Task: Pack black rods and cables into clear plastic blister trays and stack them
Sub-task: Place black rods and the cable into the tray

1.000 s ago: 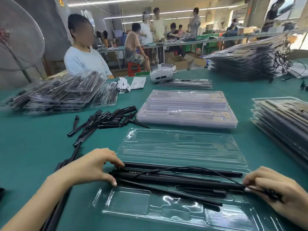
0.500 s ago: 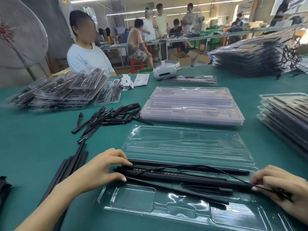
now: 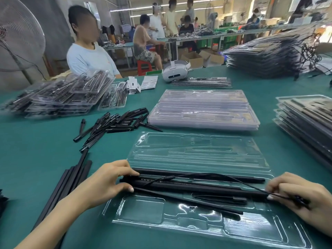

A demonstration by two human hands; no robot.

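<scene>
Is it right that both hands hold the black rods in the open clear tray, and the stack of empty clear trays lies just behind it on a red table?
Not quite: the head view shows a green table, not red. The left hand and right hand do hold the black rods in the open clear tray, with the empty clear trays behind.
</scene>
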